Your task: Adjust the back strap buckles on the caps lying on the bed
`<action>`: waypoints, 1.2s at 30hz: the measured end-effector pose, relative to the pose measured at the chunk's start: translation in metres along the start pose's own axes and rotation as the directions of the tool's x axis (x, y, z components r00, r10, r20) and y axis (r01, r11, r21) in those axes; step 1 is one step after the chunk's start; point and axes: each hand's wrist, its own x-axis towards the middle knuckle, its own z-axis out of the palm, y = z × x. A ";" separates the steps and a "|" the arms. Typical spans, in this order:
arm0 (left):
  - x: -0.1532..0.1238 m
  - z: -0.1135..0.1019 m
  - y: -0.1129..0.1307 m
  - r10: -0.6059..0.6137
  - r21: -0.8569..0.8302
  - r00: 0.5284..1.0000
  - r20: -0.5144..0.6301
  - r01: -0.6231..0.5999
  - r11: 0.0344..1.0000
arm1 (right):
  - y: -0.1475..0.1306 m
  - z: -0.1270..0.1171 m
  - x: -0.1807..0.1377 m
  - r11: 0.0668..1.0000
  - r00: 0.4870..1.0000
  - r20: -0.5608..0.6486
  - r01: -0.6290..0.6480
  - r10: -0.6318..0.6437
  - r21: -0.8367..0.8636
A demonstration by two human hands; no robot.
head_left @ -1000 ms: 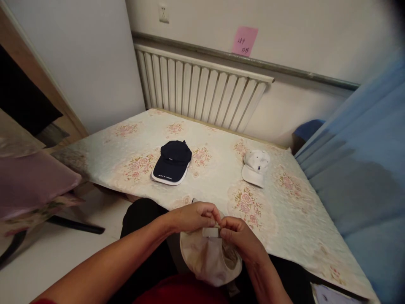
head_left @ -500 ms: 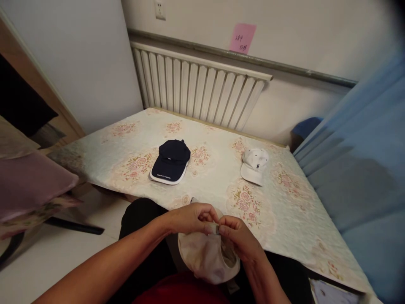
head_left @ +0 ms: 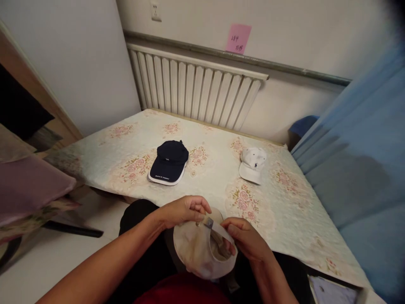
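Beige cap (head_left: 191,249): held between both hands
Left hand (head_left: 187,209): fingers pinching the cap beside its strap (head_left: 223,231)
Right hand (head_left: 248,238): fingers gripping the strap, some tips inside the cap's opening
Bench (head_left: 209,181): navy cap (head_left: 171,160), white cap (head_left: 252,165)

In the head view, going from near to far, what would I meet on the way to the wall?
Beige cap → navy cap → radiator → wall. White cap left out: roughly level with the navy one.
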 end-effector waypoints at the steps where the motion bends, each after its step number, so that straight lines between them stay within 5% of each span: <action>1: 0.000 -0.003 0.000 0.001 -0.009 1.000 0.004 -0.001 1.000 | -0.001 -0.002 -0.001 1.000 1.000 -0.014 0.007 -0.006 0.031; 7: -0.001 -0.009 0.002 -0.109 0.079 0.986 0.127 0.099 0.992 | -0.008 -0.008 -0.005 0.977 0.981 -0.139 0.153 -0.133 0.149; 13: -0.001 -0.008 0.011 -0.047 0.019 0.993 0.106 0.045 0.999 | -0.016 -0.003 -0.007 0.987 0.993 -0.037 0.111 -0.116 -0.120; 21: -0.002 -0.019 0.014 0.018 -0.093 1.000 0.013 -0.017 0.996 | -0.002 0.003 -0.009 0.999 0.994 0.110 -0.011 0.017 -0.052; 26: -0.003 -0.023 0.014 -0.078 0.071 0.993 0.094 0.072 0.995 | 0.000 -0.008 -0.011 1.000 1.000 -0.023 0.012 -0.013 -0.021; 31: -0.003 -0.025 0.015 -0.173 0.242 0.975 0.139 0.136 0.961 | -0.015 -0.013 -0.011 0.993 0.999 -0.016 0.035 -0.037 -0.111; 36: -0.001 -0.026 0.013 -0.165 0.196 0.970 0.179 0.129 0.972 | -0.023 -0.014 -0.008 0.982 0.999 -0.007 0.033 -0.035 -0.186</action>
